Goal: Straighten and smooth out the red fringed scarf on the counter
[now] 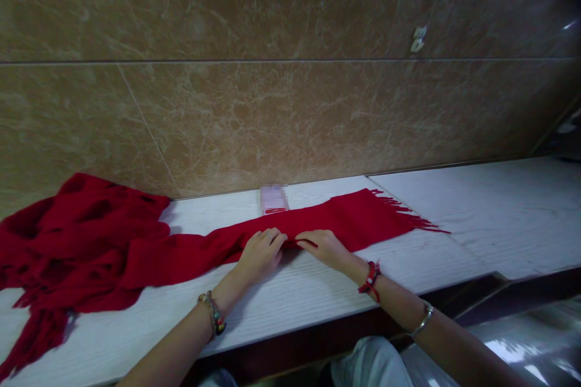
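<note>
A long red scarf [358, 217] with a fringed end lies folded lengthwise along a white wood-grain bench. Near its middle, my left hand [262, 252] grips the scarf's near edge, fingers curled over the cloth. Just to the right, my right hand [324, 247] pinches the same edge between thumb and fingers. The fringe spreads out at the right end. On the left, the rest of the red cloth is heaped loosely, with more fringe hanging toward the near side; whether it is all one piece I cannot tell.
Behind the scarf, a small pale packet [273, 198] lies against the wall. The white bench top [476, 205] runs to the right, with its dark front edge close to my knees. A brown marble wall [272, 115] with a small white fixture [418, 39] rises behind.
</note>
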Demonstrator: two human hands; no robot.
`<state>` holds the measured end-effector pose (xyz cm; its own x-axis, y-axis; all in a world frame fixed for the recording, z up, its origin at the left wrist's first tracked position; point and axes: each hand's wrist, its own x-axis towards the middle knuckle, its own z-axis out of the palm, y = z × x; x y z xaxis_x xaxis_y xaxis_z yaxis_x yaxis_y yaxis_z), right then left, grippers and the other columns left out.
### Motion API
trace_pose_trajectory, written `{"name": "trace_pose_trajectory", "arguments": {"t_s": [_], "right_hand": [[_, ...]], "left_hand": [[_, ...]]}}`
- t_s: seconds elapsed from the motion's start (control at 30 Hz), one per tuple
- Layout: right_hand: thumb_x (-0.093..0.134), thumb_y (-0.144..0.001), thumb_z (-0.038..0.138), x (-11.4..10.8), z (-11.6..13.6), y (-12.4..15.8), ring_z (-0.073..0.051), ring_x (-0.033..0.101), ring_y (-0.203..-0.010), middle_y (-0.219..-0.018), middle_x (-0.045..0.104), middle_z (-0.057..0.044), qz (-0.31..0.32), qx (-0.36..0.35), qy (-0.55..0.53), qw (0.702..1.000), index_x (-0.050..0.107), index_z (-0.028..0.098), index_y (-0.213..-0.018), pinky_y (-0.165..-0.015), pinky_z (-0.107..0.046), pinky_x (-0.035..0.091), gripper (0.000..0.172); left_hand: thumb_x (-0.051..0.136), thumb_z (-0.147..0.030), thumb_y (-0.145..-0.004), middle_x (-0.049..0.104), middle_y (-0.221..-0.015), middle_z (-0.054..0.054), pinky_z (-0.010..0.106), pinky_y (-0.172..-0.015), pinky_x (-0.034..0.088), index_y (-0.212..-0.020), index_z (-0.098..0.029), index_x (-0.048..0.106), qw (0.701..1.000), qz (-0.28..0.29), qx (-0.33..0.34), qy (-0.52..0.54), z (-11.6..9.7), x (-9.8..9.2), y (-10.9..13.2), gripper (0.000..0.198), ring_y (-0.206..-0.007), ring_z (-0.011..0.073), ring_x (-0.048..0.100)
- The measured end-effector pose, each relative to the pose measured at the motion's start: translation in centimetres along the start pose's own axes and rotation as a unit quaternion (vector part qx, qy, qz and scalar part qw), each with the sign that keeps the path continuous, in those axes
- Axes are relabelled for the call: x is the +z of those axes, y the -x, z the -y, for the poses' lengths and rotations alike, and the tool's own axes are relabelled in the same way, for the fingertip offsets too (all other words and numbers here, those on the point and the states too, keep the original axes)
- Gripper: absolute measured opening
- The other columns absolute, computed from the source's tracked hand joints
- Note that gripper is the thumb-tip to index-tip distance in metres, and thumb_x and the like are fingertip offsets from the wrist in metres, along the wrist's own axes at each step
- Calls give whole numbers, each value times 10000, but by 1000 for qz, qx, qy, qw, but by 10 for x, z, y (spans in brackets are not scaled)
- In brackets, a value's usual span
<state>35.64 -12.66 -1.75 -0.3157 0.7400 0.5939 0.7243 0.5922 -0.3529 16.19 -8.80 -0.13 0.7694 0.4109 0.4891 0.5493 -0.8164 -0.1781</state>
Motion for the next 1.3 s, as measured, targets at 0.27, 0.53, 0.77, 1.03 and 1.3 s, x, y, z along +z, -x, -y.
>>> {"name": "trace_pose_trajectory", "arguments": {"t_s": [0.27, 0.53, 0.77, 1.03, 1.3], "right_hand": [[464, -859, 245, -2, -4, 0, -140, 626, -777, -873, 678, -54, -24, -14, 11, 1000, 629, 172, -908, -711, -229, 482, 187], [476, -853, 227, -1, -4, -2, -148, 619, -743, -831, 674, -63, -29, 0, 43, 999, 628, 158, -863, -703, -242, 474, 167], [542, -809, 215, -6, 0, -8, -152, 607, -794, -878, 664, -58, 21, 27, 20, 999, 619, 159, -911, -731, -255, 461, 139], [606, -743, 145, 3, 15, -28, -148, 592, -768, -833, 655, -44, 54, 2, -19, 998, 635, 162, -851, -721, -251, 453, 112], [563, -767, 101, 10, 15, -22, -131, 578, -723, -770, 635, -32, 11, 45, -46, 998, 629, 163, -812, -688, -226, 454, 101]], "left_hand": [[452, -136, -793, 600, -895, 66, 315, -719, 426, -885, -160, 570, 996, -76, 36, -39, 8, -5, 2, 151, -825, 190, 546], [440, -59, -739, 619, -834, 67, 315, -688, 459, -903, -153, 561, 995, -55, -12, -85, 14, -6, 5, 225, -781, 200, 578], [406, -79, -739, 580, -874, 42, 273, -696, 465, -902, -167, 502, 995, 46, -75, 56, 18, -10, 9, 208, -777, 159, 561], [442, -202, -833, 562, -841, 35, 263, -697, 459, -884, -167, 506, 978, 33, -74, 194, 29, -4, 11, 88, -771, 143, 531], [521, -256, -800, 556, -943, 65, 298, -773, 444, -946, -162, 515, 980, -19, -39, 193, 30, -19, 10, 174, -877, 162, 520]]}}
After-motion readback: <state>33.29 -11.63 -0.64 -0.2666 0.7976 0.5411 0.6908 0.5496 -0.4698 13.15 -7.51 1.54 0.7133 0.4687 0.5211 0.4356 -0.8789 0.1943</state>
